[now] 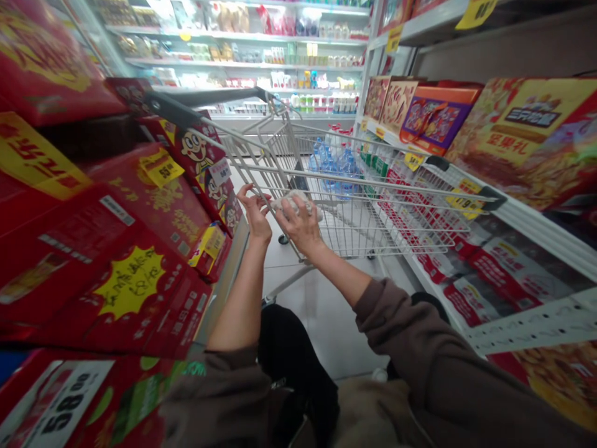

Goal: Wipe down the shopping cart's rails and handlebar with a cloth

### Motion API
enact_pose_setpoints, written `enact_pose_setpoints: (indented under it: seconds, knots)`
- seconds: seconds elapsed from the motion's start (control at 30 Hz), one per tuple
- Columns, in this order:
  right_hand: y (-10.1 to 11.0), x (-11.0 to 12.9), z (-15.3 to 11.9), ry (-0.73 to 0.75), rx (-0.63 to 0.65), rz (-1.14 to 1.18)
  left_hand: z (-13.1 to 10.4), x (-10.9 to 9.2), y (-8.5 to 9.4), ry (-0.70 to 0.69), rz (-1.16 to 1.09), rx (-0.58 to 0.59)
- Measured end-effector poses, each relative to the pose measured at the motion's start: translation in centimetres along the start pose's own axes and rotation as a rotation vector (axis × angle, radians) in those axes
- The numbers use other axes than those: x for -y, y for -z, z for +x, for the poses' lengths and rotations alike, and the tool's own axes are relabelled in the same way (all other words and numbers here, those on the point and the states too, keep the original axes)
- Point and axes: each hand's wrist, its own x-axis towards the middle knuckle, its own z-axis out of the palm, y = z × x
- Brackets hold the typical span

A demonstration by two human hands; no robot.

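A metal shopping cart [493, 198] with a grey handle bar [209, 95] stands in front of me. My right hand [302, 229] is closed over a crumpled white cloth [280, 203], pressing it against the wire side of the cart. Just left of it, my left hand [256, 218] is raised with its fingers apart and slightly curled. Its fingertips are close to the cart's side bar; whether they touch it I cannot tell. Part of the cloth is hidden under my right fingers.
Red gift boxes [153, 199] with yellow price tags are stacked close on the left. Shelves on the right hold snack boxes [517, 137] and packaged drinks [494, 274]. Blue-tinted water bottles [338, 165] stand beyond the cart, before a lit refrigerated display [242, 62].
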Motion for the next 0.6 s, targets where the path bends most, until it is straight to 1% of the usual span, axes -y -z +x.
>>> enact_pose_setpoints:
  seconds: [0.07,0.13,0.2,0.23,0.3,0.37,0.4,0.43,0.5,0.6]
  knots:
    - [-0.4,-0.2,-2.8,-0.062,0.096,-0.013,-0.1,0.2,0.0,0.015,-0.009,0.022]
    - [-0.5,-0.2,-5.4,-0.156,0.177,-0.030,-0.2,0.4,-0.1,0.002,0.000,0.032]
    - [-0.4,0.0,-6.5,-0.222,0.194,-0.041,-0.6,0.9,-0.4,-0.013,0.018,0.014]
    - [-0.3,0.1,-6.4,-0.223,0.176,-0.042,-1.0,1.2,-0.7,-0.016,0.029,0.000]
    - [-0.4,0.3,-5.4,-0.165,0.127,-0.040,-2.0,2.0,-1.2,-0.011,0.063,-0.028]
    - [-1.2,0.4,-4.7,-0.087,0.115,-0.036,-3.1,2.8,-1.3,0.005,0.111,-0.023]
    - [-1.8,0.4,-4.8,-0.064,0.133,-0.034,-3.5,3.0,-1.3,0.017,0.135,-0.005]
    - [-2.5,0.3,-5.3,-0.057,0.166,-0.032,-3.8,3.2,-1.1,0.031,0.153,0.019]
    - [-3.8,0.2,-7.3,-0.078,0.263,-0.022,-4.3,3.2,-0.7,0.059,0.168,0.067]
    - [-4.7,0.0,-10.5,-0.130,0.403,-0.001,-4.9,3.2,-0.4,0.060,0.176,0.090]
